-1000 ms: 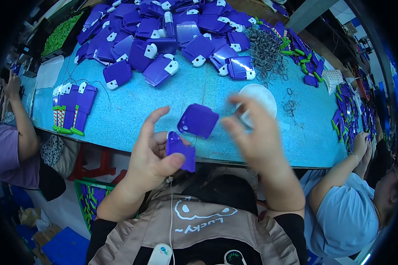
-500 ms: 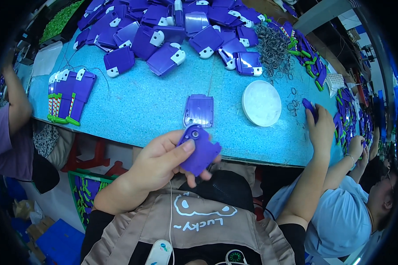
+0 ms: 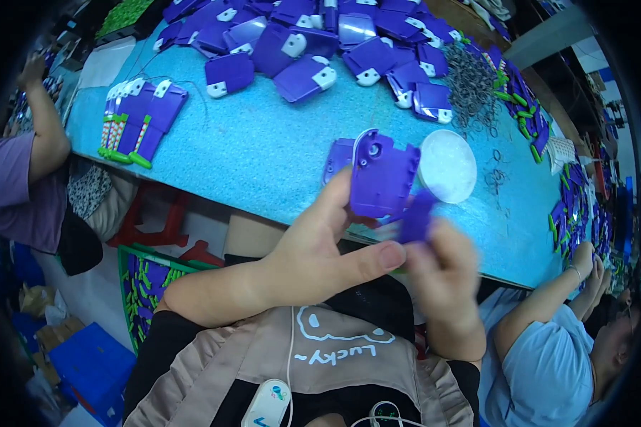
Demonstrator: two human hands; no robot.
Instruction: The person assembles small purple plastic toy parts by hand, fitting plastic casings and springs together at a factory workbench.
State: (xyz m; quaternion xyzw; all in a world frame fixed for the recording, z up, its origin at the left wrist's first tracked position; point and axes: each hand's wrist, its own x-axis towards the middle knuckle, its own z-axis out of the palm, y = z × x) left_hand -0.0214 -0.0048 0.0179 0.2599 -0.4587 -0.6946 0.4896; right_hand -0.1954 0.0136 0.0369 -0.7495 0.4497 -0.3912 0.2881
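In front of me my left hand (image 3: 320, 249) holds up a purple plastic shell half (image 3: 383, 174) with a round post near its white-edged top corner. My right hand (image 3: 441, 274), smeared by motion, grips a smaller purple piece (image 3: 417, 217) close to the shell's lower edge; whether the two touch I cannot tell. Behind the shell, a second purple shell half (image 3: 337, 158) lies on the blue table (image 3: 242, 171), partly hidden. A white round dish (image 3: 449, 167) stands just to the right of the held shell.
Purple-and-white shells (image 3: 278, 53) are heaped at the far side, beside a pile of dark rings (image 3: 471, 85). Assembled pieces with green ends (image 3: 149, 128) lie at the left. A green crate (image 3: 139, 285) stands below the edge. Co-workers sit on both sides, one in a light blue shirt (image 3: 548, 349).
My right hand has come from the table's right side to the middle, bringing the small purple piece. My left hand has lifted the shell up and rightward. The whole view has shifted and tilted.
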